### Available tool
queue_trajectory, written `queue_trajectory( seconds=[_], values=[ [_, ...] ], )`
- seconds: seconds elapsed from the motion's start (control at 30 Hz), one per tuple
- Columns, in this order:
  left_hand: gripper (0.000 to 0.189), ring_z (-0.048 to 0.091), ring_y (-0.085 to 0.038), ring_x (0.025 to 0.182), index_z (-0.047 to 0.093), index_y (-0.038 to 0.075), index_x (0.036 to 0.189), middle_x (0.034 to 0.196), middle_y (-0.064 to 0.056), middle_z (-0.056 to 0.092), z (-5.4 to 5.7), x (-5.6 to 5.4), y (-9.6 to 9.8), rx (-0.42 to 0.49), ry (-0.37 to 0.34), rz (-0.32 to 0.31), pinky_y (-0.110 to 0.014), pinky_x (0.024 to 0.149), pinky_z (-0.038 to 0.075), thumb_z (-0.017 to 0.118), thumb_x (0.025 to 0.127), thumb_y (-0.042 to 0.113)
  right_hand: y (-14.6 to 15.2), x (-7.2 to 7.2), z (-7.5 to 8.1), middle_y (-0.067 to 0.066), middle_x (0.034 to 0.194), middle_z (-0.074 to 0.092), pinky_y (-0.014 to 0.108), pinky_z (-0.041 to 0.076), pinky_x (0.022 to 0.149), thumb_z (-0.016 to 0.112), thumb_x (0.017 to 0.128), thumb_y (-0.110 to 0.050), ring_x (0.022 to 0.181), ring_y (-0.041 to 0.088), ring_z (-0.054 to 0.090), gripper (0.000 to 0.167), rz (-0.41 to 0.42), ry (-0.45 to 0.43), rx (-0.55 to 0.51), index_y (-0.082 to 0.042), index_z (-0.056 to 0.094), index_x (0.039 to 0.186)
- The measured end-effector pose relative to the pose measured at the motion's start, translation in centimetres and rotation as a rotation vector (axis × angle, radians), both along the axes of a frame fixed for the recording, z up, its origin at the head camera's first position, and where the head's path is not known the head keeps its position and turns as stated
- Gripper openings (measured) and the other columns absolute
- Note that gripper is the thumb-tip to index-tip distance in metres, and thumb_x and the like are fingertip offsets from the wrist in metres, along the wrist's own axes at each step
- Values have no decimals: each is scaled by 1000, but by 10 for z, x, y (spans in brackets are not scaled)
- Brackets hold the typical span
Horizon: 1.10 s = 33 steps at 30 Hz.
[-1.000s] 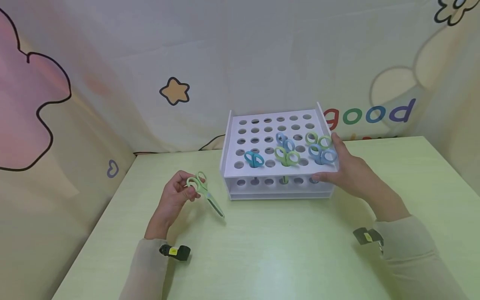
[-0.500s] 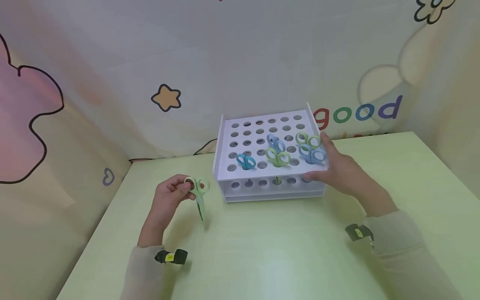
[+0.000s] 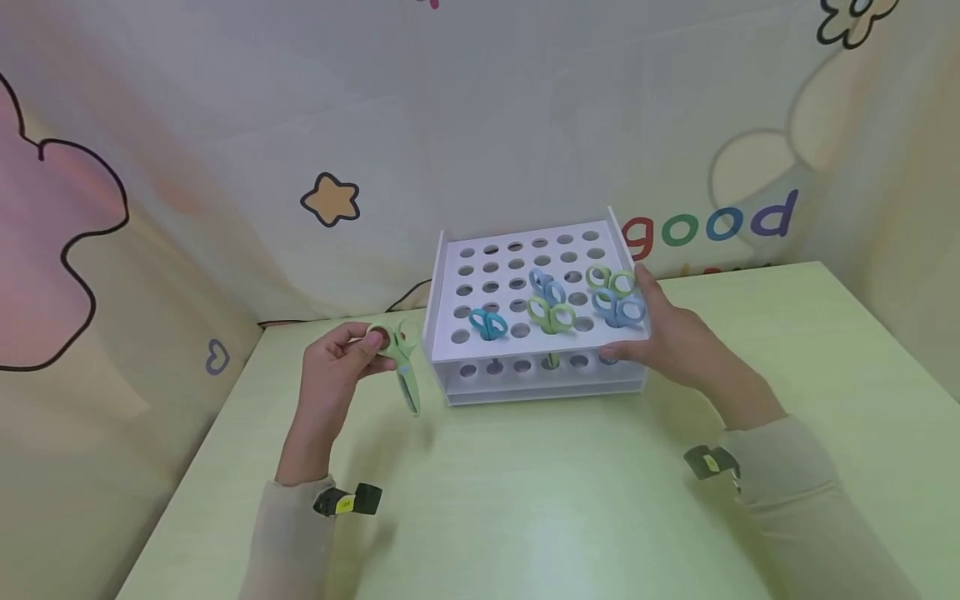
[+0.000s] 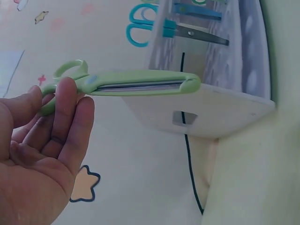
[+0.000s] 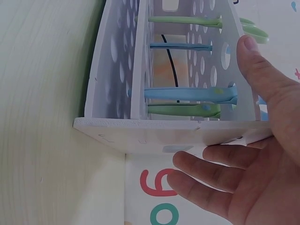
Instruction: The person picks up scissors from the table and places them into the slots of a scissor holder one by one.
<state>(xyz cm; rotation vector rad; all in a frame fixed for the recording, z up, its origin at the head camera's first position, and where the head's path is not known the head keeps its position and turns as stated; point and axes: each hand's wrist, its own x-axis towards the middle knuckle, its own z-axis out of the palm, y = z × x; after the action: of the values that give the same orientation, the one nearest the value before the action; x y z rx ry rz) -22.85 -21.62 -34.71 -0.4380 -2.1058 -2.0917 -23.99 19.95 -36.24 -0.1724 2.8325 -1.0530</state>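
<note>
My left hand (image 3: 330, 367) pinches a pair of light green scissors (image 3: 407, 377) by one finger loop, left of the white holed rack (image 3: 525, 352). Their blades point down toward the table; in the left wrist view a green cover (image 4: 145, 77) encloses the blades. My right hand (image 3: 686, 350) grips the rack's right front corner, thumb on the front edge, fingers along the side panel (image 5: 187, 136). Several scissors stand in the rack's holes, handles up: teal ones (image 3: 488, 324) front left, green (image 3: 551, 316) and blue (image 3: 547, 287) ones mid-right, another green (image 3: 611, 280) and blue pair (image 3: 619, 309) by my right hand.
The rack stands at the back of the pale green table (image 3: 570, 492), close to a printed cloth backdrop (image 3: 525, 125). A thin black cable (image 3: 408, 295) runs behind it. Many of the rack's holes hold nothing. Black wrist cameras (image 3: 347, 501) sit on both wrists.
The left hand has turned the green scissors and lifted them slightly, nearer the rack's left side. The right hand keeps its grip on the rack. The head view has shifted a little.
</note>
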Motion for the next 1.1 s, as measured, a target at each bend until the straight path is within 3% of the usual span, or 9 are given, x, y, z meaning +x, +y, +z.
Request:
queue_trajectory(
  seconds=[0.23, 0.37, 0.77, 1.1],
  values=[
    [16, 72, -15, 70, 64, -5, 105, 96, -4, 76, 14, -1, 11, -11, 9, 23, -36, 86, 54, 65, 100, 10, 0, -1, -1, 28, 142, 42, 58, 38, 103, 81, 83, -50, 117, 41, 46, 131, -4, -3, -4, -18, -20, 159],
    [13, 72, -15, 69, 63, -7, 105, 92, -3, 76, 18, -4, 15, 16, 22, 41, -36, 86, 55, 63, 100, 5, 0, -1, -2, 28, 144, 41, 59, 37, 104, 81, 82, -52, 118, 42, 46, 132, -6, -7, -6, -19, -20, 159],
    [9, 71, -17, 69, 64, -10, 100, 91, -8, 74, 29, -15, 32, 188, 180, 79, -36, 81, 56, 62, 98, -2, 1, 2, 0, 26, 144, 41, 58, 37, 104, 82, 83, -49, 118, 40, 46, 131, -3, 9, -23, -20, -20, 159],
    [17, 71, -15, 69, 63, -14, 99, 89, -6, 74, 29, -28, 47, 180, 231, 80, -36, 81, 56, 65, 96, 3, 0, 0, 0, 27, 146, 40, 58, 38, 103, 82, 83, -50, 119, 41, 46, 131, -9, -1, -15, -20, -20, 159]
  ],
)
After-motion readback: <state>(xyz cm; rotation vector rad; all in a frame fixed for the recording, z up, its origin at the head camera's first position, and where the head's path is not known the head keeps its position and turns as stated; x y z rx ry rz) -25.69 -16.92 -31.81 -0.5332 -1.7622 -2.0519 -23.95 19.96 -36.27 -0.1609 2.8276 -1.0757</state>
